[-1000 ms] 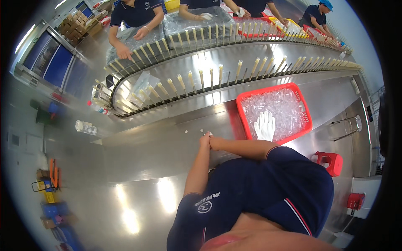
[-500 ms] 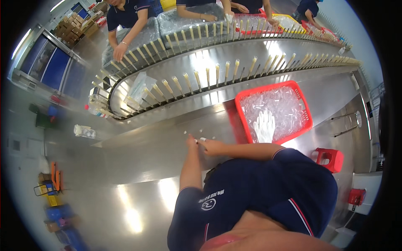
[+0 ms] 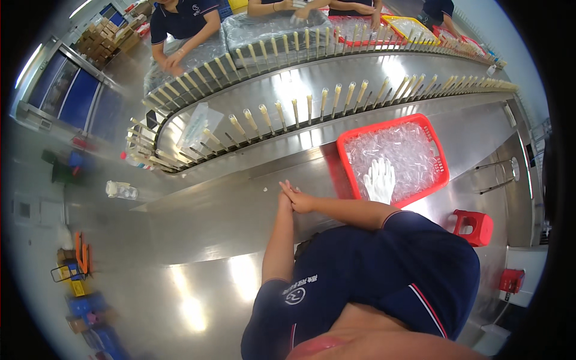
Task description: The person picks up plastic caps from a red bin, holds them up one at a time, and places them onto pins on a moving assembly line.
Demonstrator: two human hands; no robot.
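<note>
My left hand (image 3: 286, 197) and my right hand (image 3: 302, 200) meet above the steel worktop, palm side to palm side. Their fingers look stretched out and partly overlap; whether anything small lies between the palms is hidden. One small white bit (image 3: 265, 189) lies on the worktop just left of them. Right of my hands, a red plastic basket (image 3: 441, 157) is filled with clear plastic pieces (image 3: 399, 147). On top of these pieces rests a white glove (image 3: 380, 181), fingers pointing away from me.
Beyond the worktop (image 3: 228, 210) curves a conveyor with upright pegs (image 3: 294, 114), many carrying pale sleeves. A clear plastic bag (image 3: 201, 126) lies inside its bend. Co-workers (image 3: 183, 27) stand behind bins on the far side. A red stool (image 3: 474, 228) stands at right.
My hands have come together and shifted slightly right and away from me. Two of the white bits near them no longer show. The conveyor's pegs have moved slightly along.
</note>
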